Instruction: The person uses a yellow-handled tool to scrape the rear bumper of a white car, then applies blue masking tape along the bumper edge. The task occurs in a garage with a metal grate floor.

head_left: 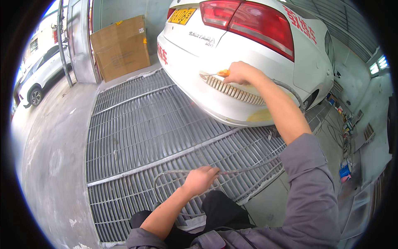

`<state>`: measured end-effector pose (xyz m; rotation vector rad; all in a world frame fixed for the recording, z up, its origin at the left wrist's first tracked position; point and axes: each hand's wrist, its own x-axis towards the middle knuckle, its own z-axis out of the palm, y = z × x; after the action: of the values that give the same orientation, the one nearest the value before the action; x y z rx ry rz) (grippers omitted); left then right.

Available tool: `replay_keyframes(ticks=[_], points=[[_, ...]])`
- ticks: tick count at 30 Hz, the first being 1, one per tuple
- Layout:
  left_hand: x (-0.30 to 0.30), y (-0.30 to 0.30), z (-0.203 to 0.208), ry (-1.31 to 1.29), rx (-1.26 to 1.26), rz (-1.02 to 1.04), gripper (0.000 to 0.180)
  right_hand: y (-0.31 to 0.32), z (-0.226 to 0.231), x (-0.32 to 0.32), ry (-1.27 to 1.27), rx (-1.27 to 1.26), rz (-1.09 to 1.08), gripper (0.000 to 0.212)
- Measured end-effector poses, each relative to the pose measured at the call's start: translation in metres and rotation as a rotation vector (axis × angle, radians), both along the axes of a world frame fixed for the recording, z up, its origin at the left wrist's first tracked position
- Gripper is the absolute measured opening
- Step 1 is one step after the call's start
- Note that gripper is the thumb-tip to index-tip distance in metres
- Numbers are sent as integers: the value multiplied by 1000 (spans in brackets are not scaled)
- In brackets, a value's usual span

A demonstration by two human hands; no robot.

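Observation:
My right hand is closed around a tool with an orange handle and a thin metal end. The tool's tip points left, at the upper end of a curved row of tan ribs along the white car's rear bumper. Whether the tip touches them I cannot tell. A yellowish patch shows on the bumper below the ribs. Low in front of me, my left hand grips a grey hose, which loops over the floor grating and runs off to the right behind my right arm.
Metal floor grating spreads under the car's rear. A large cardboard box leans at the back left by a metal door. Another white car stands outside. Cans and cables line the right wall, near a blue container.

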<state>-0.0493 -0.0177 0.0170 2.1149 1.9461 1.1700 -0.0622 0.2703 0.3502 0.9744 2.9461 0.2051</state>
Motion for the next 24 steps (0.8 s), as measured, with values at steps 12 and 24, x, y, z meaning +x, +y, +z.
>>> replay_keyframes(ticks=[12, 24], points=[[18, 2, 9, 20, -41, -113, 31, 2, 25, 153, -72, -74, -190, 47], [22, 8, 1, 82, -3, -80, 27, 72, -33, 280, 199, -178, -527, 46]])
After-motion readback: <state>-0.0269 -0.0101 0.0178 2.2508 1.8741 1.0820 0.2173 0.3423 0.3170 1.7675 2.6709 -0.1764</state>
